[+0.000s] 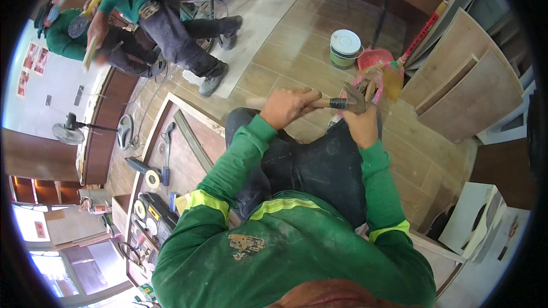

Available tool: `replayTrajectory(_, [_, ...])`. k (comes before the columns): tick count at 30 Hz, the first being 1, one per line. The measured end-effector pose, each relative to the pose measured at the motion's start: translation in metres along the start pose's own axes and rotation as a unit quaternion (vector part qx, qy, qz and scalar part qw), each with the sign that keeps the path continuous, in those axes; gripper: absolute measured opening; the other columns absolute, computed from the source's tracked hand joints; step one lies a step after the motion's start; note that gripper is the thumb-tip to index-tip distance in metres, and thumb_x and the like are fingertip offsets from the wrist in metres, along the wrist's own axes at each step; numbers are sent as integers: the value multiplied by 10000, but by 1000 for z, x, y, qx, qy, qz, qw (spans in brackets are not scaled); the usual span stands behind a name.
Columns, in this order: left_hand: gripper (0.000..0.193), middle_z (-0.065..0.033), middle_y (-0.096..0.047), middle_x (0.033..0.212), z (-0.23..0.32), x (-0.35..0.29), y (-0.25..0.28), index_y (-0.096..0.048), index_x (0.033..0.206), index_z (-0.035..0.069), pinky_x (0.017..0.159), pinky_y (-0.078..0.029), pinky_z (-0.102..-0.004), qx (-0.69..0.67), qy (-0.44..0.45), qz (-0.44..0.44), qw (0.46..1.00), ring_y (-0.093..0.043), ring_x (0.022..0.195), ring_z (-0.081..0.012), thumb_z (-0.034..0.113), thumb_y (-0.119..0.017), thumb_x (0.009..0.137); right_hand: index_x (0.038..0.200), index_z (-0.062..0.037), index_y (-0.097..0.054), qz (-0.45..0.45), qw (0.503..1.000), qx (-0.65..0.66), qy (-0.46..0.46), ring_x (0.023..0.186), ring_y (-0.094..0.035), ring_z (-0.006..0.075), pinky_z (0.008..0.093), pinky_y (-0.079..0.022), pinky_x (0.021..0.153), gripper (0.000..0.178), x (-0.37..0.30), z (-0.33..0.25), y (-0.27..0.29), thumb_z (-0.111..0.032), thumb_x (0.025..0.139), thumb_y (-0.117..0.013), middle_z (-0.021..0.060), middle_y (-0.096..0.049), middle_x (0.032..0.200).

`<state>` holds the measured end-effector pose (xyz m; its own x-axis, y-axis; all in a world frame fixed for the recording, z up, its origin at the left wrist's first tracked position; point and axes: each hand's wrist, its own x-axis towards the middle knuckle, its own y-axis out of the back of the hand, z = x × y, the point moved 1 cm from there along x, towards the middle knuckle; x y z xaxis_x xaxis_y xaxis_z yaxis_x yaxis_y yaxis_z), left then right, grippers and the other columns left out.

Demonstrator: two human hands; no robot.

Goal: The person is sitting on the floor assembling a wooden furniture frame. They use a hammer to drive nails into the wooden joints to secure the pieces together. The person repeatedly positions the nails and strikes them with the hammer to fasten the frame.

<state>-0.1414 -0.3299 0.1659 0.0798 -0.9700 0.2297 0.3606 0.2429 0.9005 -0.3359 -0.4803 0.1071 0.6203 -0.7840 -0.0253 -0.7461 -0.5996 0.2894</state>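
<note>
Above my knees a claw hammer (355,100) lies level in my hands. Its wooden handle has dark tape wrapped near the metal head. My left hand (284,108) is closed around the handle, with the pale butt end blurred beyond it. At the head end, my right hand (363,128) grips the hammer from below, its thumb side against the metal; some of its fingers are hidden. Just past the hammer, wood offcuts (371,88) stick out of a pink-rimmed container.
A lidded bucket (345,49), red dustpan (374,57) and broom (394,77) stand ahead. Plywood sheets (474,88) lean at right. On my left, a wooden panel (194,157) carries tape rolls (152,179) and tools. Two co-workers (171,28) are at the far left, near cables.
</note>
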Motion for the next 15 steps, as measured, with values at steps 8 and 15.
replayTrajectory(8, [292, -31, -661, 963, -15, -4, -14, -665, 1135, 170, 777, -524, -447, -27, -133, 40, 990, -677, 900, -307, 208, -752, 858, 785, -75, -550, -299, 827, 445, -171, 585, -471, 130, 333, -416, 589, 213, -76, -43, 3, -61, 894, -733, 11, -500, 676])
replayTrajectory(15, [312, -118, -708, 950, -30, -15, -71, -709, 1174, 171, 734, -541, -458, -120, 34, 83, 989, -697, 876, -375, 321, -787, 912, 916, -60, -630, -270, 908, 282, -152, 631, -541, 102, 295, -493, 578, 157, -20, -12, 20, -179, 971, -716, -11, -549, 713])
